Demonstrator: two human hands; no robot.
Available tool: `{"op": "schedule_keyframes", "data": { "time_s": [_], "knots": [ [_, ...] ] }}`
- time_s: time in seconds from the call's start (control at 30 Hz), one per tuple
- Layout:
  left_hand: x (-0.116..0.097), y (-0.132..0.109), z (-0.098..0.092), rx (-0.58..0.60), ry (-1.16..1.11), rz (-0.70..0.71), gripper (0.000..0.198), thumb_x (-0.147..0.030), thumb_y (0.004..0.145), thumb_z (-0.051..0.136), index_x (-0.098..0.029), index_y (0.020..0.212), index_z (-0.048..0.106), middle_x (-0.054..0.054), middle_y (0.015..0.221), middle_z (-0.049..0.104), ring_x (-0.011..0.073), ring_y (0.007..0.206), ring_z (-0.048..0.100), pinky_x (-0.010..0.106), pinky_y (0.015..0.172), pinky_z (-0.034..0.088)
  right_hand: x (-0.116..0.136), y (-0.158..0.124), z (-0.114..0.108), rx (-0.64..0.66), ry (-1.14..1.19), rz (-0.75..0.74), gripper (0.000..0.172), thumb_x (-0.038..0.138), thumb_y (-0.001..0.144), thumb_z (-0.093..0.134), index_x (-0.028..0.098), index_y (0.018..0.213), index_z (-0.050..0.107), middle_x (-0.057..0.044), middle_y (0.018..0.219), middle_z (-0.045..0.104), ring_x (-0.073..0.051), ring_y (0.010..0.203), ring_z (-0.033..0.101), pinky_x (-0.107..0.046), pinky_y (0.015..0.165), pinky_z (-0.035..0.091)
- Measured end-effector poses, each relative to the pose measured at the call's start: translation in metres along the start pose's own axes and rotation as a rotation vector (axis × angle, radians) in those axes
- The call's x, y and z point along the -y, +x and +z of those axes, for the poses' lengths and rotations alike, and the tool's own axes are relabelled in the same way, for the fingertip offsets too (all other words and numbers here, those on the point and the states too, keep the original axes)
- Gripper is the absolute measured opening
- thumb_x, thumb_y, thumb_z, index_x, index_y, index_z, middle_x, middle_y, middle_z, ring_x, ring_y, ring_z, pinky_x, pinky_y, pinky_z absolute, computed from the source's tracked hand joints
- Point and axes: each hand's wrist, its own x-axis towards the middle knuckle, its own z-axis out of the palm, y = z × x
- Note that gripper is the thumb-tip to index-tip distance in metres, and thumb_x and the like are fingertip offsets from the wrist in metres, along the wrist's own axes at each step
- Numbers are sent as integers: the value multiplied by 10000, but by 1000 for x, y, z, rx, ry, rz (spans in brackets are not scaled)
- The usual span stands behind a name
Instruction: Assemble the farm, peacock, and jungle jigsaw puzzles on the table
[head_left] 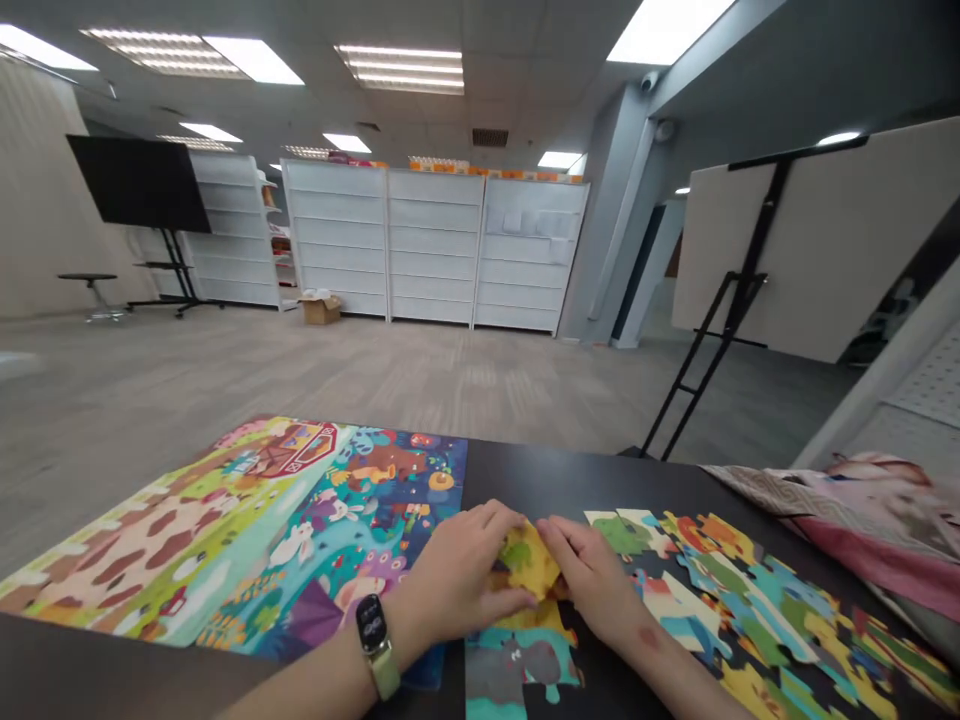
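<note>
My left hand [457, 585], with a black-faced smartwatch [373, 630] on its wrist, and my right hand [589, 580] meet over a yellow and green jigsaw piece [527, 562]. Fingers of both hands press on that piece from either side. Just below them lies a small joined group of teal and grey jigsaw pieces [521, 670], partly hidden by my hands. A spread of loose, colourful jigsaw pieces [742, 600] covers the table to the right of my right hand. On the left lies a large illustrated animal puzzle picture [225, 530].
The dark table [600, 480] ends in a far edge beyond the pieces. A patterned pink cloth [847, 520] lies at its right end. Past the edge are a carpeted floor, a black-legged easel board, white shelving, a cardboard box and a wall screen on a stand.
</note>
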Motion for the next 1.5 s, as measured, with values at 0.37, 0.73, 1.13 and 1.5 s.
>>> {"op": "schedule_keyframes", "data": {
  "time_s": [0.37, 0.73, 1.13, 1.5],
  "knots": [
    [17, 5, -3, -210, -568, -208, 133, -307, 924, 581, -187, 975, 610, -5, 779, 641, 160, 676, 611, 249, 621, 466, 13, -4, -9, 12, -50, -70, 363, 434, 1017, 449, 211, 743, 532, 50, 619, 481, -124, 564, 424, -250, 547, 303],
    [52, 2, -1, -136, -523, -332, 285, -384, 878, 463, -195, 977, 652, -2, 774, 558, 206, 730, 530, 291, 670, 408, -10, 10, -46, -109, -368, 23, 256, 93, 897, 464, 207, 896, 693, -18, 892, 711, -170, 826, 640, -269, 777, 463],
    [51, 0, -6, -115, -694, -262, 226, -388, 876, 511, -199, 778, 588, -17, 714, 519, 174, 681, 466, 263, 635, 369, -57, 7, -106, 32, -556, 192, 372, 284, 686, 777, 235, 1053, 747, -61, 1198, 686, -292, 1164, 556, -376, 1014, 421],
    [71, 8, -12, -384, -698, -367, 292, -373, 816, 555, -178, 1024, 621, -62, 661, 396, 138, 574, 395, 244, 555, 322, -52, 18, -94, -96, -480, 135, 235, 294, 806, 604, 247, 1033, 561, 1, 852, 664, -209, 793, 618, -302, 723, 442]
  ]
}}
